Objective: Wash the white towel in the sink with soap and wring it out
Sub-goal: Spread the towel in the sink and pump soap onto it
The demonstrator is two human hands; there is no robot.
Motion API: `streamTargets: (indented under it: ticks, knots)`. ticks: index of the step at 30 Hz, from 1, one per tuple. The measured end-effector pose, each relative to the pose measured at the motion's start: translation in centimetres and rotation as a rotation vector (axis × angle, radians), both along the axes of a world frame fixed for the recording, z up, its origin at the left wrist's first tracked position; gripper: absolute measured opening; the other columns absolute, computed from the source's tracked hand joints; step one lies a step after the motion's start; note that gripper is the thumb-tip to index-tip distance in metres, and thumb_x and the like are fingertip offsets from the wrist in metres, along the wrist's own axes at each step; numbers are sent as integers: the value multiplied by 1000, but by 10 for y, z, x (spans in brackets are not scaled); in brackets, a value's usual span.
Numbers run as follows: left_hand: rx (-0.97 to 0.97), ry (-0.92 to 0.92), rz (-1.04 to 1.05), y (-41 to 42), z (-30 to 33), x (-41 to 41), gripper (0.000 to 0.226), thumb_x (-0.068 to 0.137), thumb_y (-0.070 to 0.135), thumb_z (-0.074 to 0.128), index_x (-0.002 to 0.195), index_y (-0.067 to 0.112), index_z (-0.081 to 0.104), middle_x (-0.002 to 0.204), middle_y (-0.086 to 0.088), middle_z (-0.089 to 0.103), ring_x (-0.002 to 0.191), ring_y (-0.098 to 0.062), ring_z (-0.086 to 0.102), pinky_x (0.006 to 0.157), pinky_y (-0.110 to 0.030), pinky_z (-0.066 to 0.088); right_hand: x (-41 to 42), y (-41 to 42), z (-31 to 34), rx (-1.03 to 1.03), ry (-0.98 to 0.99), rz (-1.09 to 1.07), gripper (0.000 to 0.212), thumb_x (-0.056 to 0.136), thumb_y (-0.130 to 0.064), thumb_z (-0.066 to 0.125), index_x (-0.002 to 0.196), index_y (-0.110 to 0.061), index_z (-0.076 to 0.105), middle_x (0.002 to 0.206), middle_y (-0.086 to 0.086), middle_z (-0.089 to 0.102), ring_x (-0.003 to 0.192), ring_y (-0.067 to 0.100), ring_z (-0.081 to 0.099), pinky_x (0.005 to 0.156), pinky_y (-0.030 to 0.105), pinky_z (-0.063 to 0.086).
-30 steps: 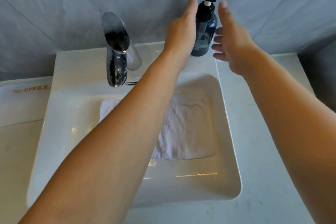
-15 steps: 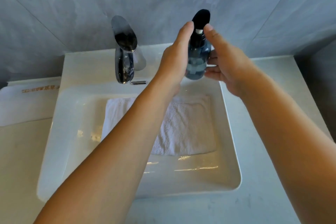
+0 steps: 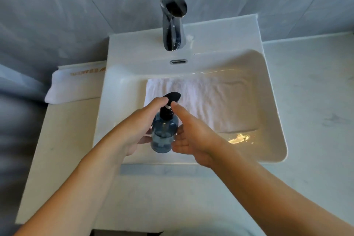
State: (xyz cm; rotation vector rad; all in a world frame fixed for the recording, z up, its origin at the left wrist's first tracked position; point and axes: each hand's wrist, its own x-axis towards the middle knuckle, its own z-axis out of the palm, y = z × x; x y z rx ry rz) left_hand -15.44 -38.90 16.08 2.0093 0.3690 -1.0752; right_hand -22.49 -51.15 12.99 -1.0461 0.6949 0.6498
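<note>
Both hands clasp soap bottle [image 3: 162,136] over sink [image 3: 275,113]: left hand [image 3: 132,130], right hand [image 3: 193,136] wrap body. Bottle upright, black pump head facing away toward faucet [image 3: 172,19]. White towel [image 3: 206,101] flat, long axis left-right.

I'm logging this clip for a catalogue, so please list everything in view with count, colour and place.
sink: one, white, centre.
towel: one, white, flat in the sink.
soap bottle: one, blue with black pump, held over the sink's near side.
tap: one, chrome, behind the sink.
folded towel: one, white with gold lettering, left of the sink.
counter: one, pale marble, around the sink.
wall: grey tiles, behind.
hands: left hand and right hand, either side of the bottle, holding it.
</note>
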Motion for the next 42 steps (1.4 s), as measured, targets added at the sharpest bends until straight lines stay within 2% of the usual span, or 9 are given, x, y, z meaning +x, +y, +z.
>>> streamTargets:
  ticks: [4, 9, 12, 16, 23, 30, 37, 40, 42]
  knots:
    - [32, 52, 11, 7, -12, 2, 45, 87, 64, 53, 92, 23, 69, 91, -2, 71, 99, -24, 66, 100, -45, 49, -1, 15, -10, 19, 77, -54, 42, 88, -69, 49, 84, -29, 58, 108, 3, 63, 99, 23, 64, 94, 34, 53]
    - [46, 58, -8, -4, -19, 13, 43, 89, 60, 52, 85, 20, 68, 56, 8, 67, 77, -20, 65, 80, -38, 51, 7, 11, -18, 68, 124, -129, 50, 88, -67, 51, 97, -20, 63, 103, 6, 67, 98, 24, 66, 86, 32, 55]
    - [67, 70, -10, -6, -20, 21, 44, 89, 59, 53, 85, 18, 68, 64, 2, 67, 77, -23, 64, 78, -40, 53, 14, 11, -23, 100, 147, -161, 60, 86, -66, 54, 116, -15, 63, 110, 11, 69, 102, 26, 67, 87, 34, 55]
    - [89, 76, -26, -11, -25, 31, 44, 88, 57, 54, 87, 15, 69, 84, -8, 67, 83, -28, 65, 84, -45, 54, 25, 10, -30, 105, 186, -196, 59, 82, -65, 58, 114, -16, 64, 108, 12, 69, 102, 29, 67, 86, 39, 56]
    - [60, 55, -33, -7, -35, 39, 40, 86, 51, 58, 85, 15, 75, 76, -4, 71, 82, -28, 69, 87, -51, 56, 30, 8, -36, 80, 213, -205, 56, 81, -58, 63, 116, -14, 61, 112, 13, 67, 100, 31, 67, 71, 34, 59]
    - [32, 2, 16, 9, -34, 28, 46, 89, 59, 52, 88, 17, 71, 90, -4, 69, 95, -27, 67, 90, -49, 56, 21, 8, -31, 67, 173, -101, 74, 79, -66, 65, 125, -9, 57, 120, 12, 63, 102, 29, 66, 85, 35, 58]
    - [-143, -110, -10, 1, -25, 5, 39, 94, 56, 50, 95, 24, 72, 82, 10, 73, 93, -16, 68, 96, -49, 54, -9, 3, -18, -198, 35, -148, 32, 92, -40, 54, 86, -10, 62, 80, 4, 57, 82, 20, 58, 100, 51, 49]
    - [-254, -193, 10, -35, -14, 6, 36, 94, 57, 49, 96, 28, 71, 82, 17, 74, 97, -11, 67, 90, -42, 54, -13, -26, -2, -338, -69, -200, 26, 94, -24, 49, 86, -5, 65, 86, 16, 65, 83, 18, 53, 97, 54, 48]
    - [-325, -236, 23, -65, -2, 10, 38, 94, 58, 50, 97, 27, 71, 85, 16, 74, 100, -11, 66, 87, -38, 54, -7, -52, 10, -419, -159, -240, 24, 95, -17, 47, 96, -11, 70, 97, 11, 71, 90, 16, 61, 86, 40, 53]
